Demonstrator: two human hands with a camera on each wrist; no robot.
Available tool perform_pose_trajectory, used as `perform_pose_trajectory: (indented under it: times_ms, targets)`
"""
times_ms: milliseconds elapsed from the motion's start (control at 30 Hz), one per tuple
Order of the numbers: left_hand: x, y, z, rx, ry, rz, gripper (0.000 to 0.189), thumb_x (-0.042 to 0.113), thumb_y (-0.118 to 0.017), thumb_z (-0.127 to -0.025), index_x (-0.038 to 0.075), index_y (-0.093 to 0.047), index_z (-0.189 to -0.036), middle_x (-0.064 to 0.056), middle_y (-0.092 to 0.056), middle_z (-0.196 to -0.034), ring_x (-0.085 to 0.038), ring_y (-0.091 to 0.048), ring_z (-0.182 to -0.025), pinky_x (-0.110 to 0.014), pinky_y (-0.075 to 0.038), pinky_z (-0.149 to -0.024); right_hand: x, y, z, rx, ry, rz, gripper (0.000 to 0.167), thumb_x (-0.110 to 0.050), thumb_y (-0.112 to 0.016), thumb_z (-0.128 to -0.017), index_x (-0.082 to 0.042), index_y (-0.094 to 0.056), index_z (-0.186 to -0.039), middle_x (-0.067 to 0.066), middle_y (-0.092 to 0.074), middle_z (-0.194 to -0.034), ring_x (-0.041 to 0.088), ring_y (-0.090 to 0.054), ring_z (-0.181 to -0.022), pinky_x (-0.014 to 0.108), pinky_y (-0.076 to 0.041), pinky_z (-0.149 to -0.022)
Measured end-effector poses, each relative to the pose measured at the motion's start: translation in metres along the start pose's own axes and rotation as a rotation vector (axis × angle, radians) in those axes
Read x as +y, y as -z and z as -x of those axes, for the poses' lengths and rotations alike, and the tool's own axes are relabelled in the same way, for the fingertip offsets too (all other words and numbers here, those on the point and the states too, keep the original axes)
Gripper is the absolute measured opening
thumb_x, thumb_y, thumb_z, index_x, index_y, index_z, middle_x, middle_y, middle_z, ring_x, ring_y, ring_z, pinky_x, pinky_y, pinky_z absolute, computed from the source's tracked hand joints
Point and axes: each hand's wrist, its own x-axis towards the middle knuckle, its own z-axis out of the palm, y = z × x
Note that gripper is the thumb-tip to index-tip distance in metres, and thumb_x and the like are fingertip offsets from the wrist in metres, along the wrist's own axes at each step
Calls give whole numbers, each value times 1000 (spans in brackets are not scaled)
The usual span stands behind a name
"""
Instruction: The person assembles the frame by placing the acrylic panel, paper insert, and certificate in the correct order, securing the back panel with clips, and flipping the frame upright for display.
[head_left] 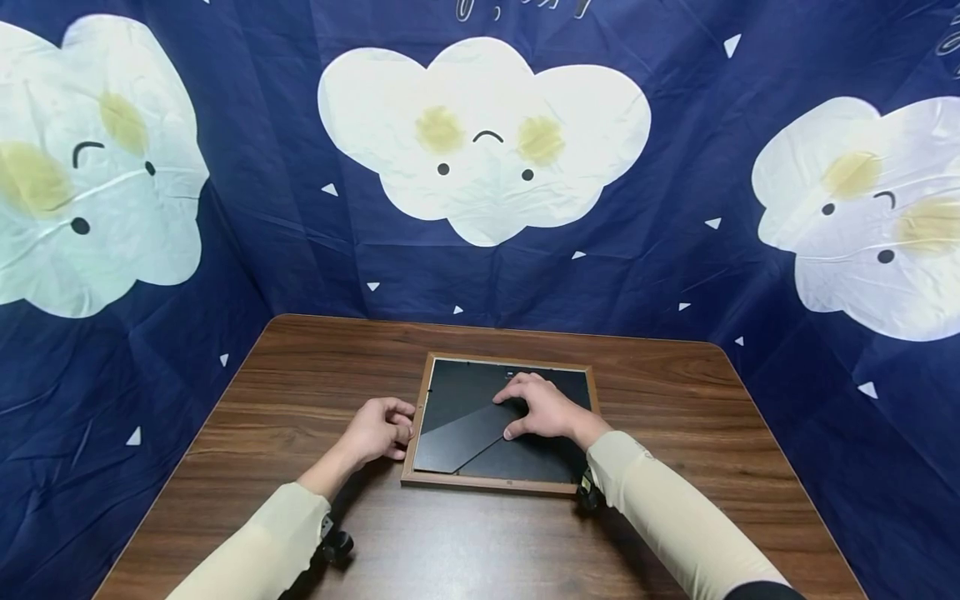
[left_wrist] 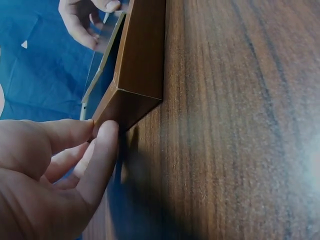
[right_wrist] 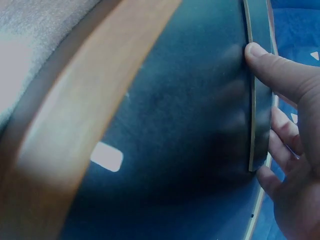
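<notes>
A picture frame point(head_left: 497, 483) with a brown wooden rim lies face down, its black backing point(head_left: 547, 458) upward. Its black stand point(head_left: 457, 437) crosses the backing at a slant; in the left wrist view it rises a little at an angle. My right hand point(head_left: 543, 408) is over the backing and holds the stand by its narrower end, thumb point(right_wrist: 272, 62) on one long edge and fingers on the other. At the rim's left side, my left hand point(head_left: 377, 432) touches the wood with loosely bent fingers, fingertips point(left_wrist: 107, 130) near the front corner.
The frame lies on a dark wood-grain table point(head_left: 300, 375) with rounded far corners. Blue cloth point(head_left: 285, 250) printed with white clouds hangs behind and on both sides. A black wrist camera point(head_left: 337, 546) sits below the left sleeve. A small white label point(right_wrist: 108, 156) is on the backing.
</notes>
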Motion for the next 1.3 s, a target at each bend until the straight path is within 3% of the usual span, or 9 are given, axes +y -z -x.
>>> perform_pose_trajectory:
  times_ms: [300,633,867,1033,1300]
  targets:
    - [2,0,7,114,-138,-336,19,1,-72,-84,2,-72,-103,-6,-70,-82,-14,-65,-63,-27,-54,-56,10,11,6,44,-45,-154,47,-29,-85,-86,-19,-70,-129,2,-61,-134,25,-57,-127,50,-46,-108]
    - [7,-3,19,90,-215,-520,13,13,-77,-88,13,-78,-102,3,-74,-92,-9,-62,-79,-35,-53,-78,24,21,18,137,-106,-243,44,-23,-83,-87,-12,-71,-127,6,-63,-129,29,-57,-123,50,-46,-106]
    - [9,-3,25,72,-212,-544,12,13,-73,-90,16,-79,-100,3,-74,-97,-12,-63,-84,-39,-53,-85,41,27,28,247,-119,-238,41,-21,-81,-89,-7,-70,-126,11,-65,-126,32,-61,-116,52,-49,-100]
    - [10,-2,27,56,-237,-546,10,13,-72,-91,17,-79,-97,3,-75,-100,-15,-67,-95,-42,-54,-89,53,34,35,319,-179,-220,39,-18,-80,-89,-6,-71,-124,13,-67,-123,33,-63,-112,52,-51,-98]
    - [9,-1,26,30,-208,-500,10,13,-72,-90,14,-77,-99,5,-71,-86,-8,-61,-69,-35,-52,-80,69,44,41,375,-288,-172,36,-18,-78,-90,-4,-70,-123,15,-67,-118,33,-63,-107,50,-51,-94]
